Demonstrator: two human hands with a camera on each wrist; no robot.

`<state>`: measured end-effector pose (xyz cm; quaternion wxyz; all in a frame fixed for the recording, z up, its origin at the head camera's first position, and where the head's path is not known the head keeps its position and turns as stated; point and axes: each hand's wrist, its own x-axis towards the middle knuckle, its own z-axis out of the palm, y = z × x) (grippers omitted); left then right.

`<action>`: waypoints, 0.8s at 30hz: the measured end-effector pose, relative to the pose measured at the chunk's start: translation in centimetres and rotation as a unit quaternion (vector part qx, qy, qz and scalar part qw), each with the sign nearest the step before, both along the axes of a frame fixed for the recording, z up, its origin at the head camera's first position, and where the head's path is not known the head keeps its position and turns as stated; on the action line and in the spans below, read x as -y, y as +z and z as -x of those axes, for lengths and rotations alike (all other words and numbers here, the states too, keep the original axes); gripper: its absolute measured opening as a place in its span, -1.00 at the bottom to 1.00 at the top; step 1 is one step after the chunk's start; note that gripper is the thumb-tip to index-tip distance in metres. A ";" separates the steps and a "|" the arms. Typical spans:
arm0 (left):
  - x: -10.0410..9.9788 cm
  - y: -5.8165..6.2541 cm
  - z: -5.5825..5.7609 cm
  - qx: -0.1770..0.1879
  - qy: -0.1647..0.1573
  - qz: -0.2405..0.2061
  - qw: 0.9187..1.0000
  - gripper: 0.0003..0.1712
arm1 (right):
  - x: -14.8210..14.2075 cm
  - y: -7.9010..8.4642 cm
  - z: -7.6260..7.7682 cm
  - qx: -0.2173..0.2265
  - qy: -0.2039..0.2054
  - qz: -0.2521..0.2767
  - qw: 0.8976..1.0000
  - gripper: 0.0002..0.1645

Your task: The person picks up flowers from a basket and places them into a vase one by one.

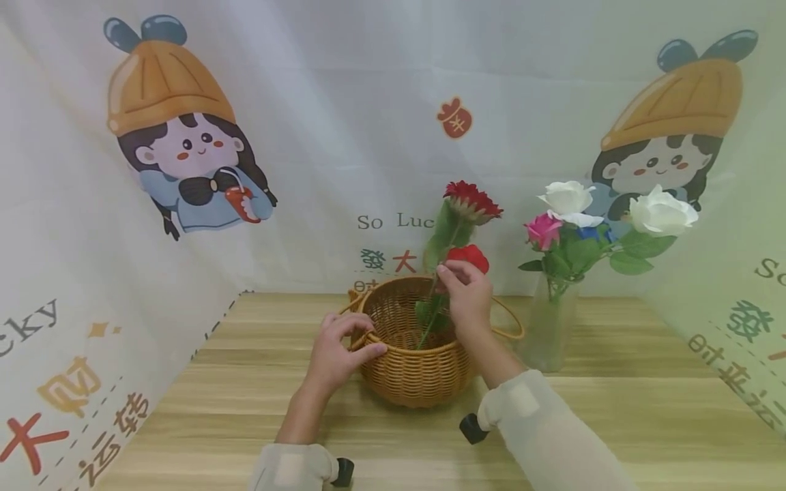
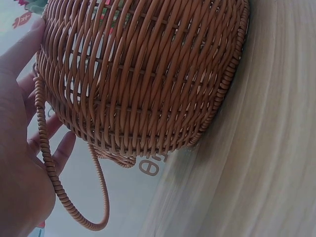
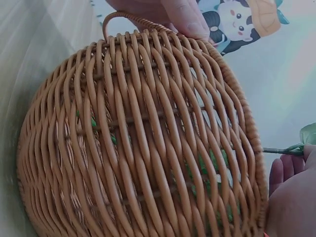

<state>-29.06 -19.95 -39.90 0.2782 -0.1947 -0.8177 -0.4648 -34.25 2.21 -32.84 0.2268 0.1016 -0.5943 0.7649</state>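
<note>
A brown wicker basket point(image 1: 417, 379) stands upright on the table. My left hand point(image 1: 336, 346) grips its left rim, thumb on the front edge; the left wrist view shows the looped handle point(image 2: 55, 185) hanging across the palm. Above the basket's opening my right hand point(image 1: 471, 300) pinches the green stem point(image 3: 279, 150) of a dark red daisy-like flower point(image 1: 473, 202). That flower leans, its head up and the lower stem reaching into the basket. A brighter red flower point(image 1: 471, 257) shows behind my right hand, its stem hidden; green leaves point(image 3: 212, 165) show through the weave.
Right of the basket stands a clear vase point(image 1: 549, 334) with white roses point(image 1: 663, 211), a pink rose point(image 1: 543, 230) and a blue flower point(image 1: 594, 233). A printed cloth point(image 1: 344, 136) hangs behind and at both sides of the wooden table point(image 1: 245, 382).
</note>
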 end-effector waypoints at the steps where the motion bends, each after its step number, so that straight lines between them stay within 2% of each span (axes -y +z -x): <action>1: 0.0 0.0 0.0 0.000 0.000 0.000 1.000 -0.67 | -0.2 0.1 -0.1 -0.002 -0.003 -0.002 1.000 -0.81; 11: 0.3 0.1 0.0 0.004 0.002 0.004 1.000 -0.67 | -2.0 2.0 -0.6 -0.023 -0.022 0.017 0.999 -0.80; 19: 0.3 -0.1 0.0 -0.008 0.003 0.007 1.000 -0.65 | -4.4 3.6 -1.2 -0.044 -0.062 0.004 0.997 -0.82; 24: 0.1 0.1 -0.1 -0.008 0.001 0.010 1.000 -0.63 | -6.1 4.6 -1.5 -0.060 -0.062 0.014 0.996 -0.90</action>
